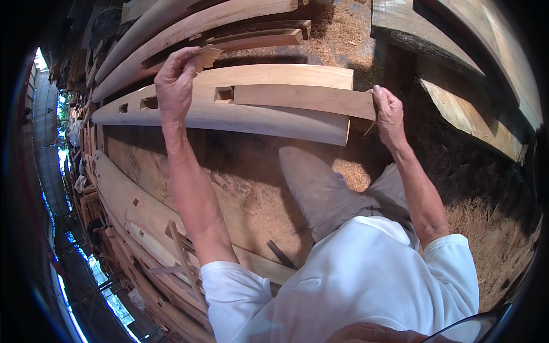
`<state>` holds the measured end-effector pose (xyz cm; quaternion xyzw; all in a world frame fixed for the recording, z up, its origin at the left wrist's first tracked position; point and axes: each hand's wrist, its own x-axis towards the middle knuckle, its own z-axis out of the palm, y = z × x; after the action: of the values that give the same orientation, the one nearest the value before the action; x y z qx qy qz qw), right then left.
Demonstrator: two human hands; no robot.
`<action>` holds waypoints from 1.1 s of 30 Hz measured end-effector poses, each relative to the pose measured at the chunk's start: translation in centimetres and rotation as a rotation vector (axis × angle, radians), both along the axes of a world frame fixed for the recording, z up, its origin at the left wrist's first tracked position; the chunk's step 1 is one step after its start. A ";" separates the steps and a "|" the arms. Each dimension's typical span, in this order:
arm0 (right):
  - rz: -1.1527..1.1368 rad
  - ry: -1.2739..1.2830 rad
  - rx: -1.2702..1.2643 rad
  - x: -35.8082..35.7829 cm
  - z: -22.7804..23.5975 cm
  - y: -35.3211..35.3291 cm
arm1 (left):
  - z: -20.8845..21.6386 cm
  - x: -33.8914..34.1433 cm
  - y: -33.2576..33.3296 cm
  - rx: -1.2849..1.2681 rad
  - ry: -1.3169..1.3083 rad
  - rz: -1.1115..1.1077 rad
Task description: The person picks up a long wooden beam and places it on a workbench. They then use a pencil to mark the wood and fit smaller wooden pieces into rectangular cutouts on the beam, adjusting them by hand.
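Extending leftward from the right hand (390, 116): a wooden strip (303, 100).

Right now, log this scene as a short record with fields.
Left hand: pinches a small tan scrap, material unclear
Right hand: grips the right end of a flat wooden strip
Beam: pale, with three rectangular holes visible
Strip position: over the beam, contact unclear
Floor: scattered wood shavings
Top left: more timber
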<state>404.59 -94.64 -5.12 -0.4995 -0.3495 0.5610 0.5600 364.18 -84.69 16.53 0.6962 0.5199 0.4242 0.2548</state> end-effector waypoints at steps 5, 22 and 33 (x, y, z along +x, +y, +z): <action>-0.005 0.050 -0.013 -1.5 -0.4 0.3 | -1.3 1.0 0.0 0.001 0.039 -0.004; -0.119 -0.120 -0.034 -2.8 0.7 0.4 | -6.1 9.7 2.1 -0.278 -0.047 -0.334; -0.089 -0.206 -0.092 -2.1 1.4 0.4 | -10.0 15.5 2.3 -0.418 -0.097 -0.455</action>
<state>402.45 -94.20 -3.70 -0.5947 -0.3568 0.4967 0.5219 379.66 -82.37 6.55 0.7062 0.4139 0.2732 0.5053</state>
